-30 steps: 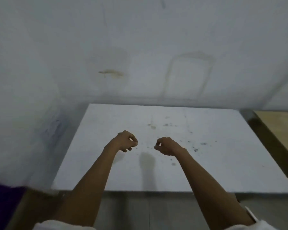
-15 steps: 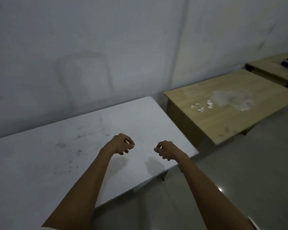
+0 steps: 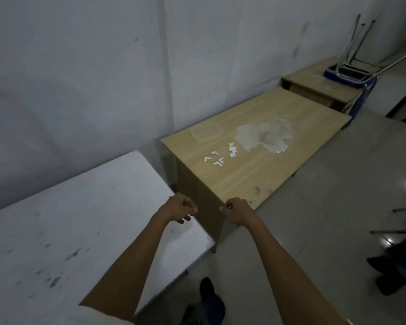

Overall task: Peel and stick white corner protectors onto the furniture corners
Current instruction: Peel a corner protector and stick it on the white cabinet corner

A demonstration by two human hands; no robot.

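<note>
Corner protectors [image 3: 217,158] — small white L-shaped pieces, loose on the light wood-grain desk [image 3: 256,179], centre-right of frame, well apart from both grips. Just beside them, toward upper right: crumpled heap of white paper scraps [image 3: 265,137]. Left grip [image 3: 178,207] and right grip [image 3: 238,213] at frame centre, fingers curled, thumb to forefinger; can't tell if either pinches anything — too small. Left is over the right edge of the white desk [image 3: 80,219], matte top with dark specks. Right is by the wood desk's near corner. Glossy grey floor tiles [image 3: 338,207] lower right. Upturned metal-legged chair [image 3: 352,69] upper right, on a second wood desk [image 3: 319,85].
</note>
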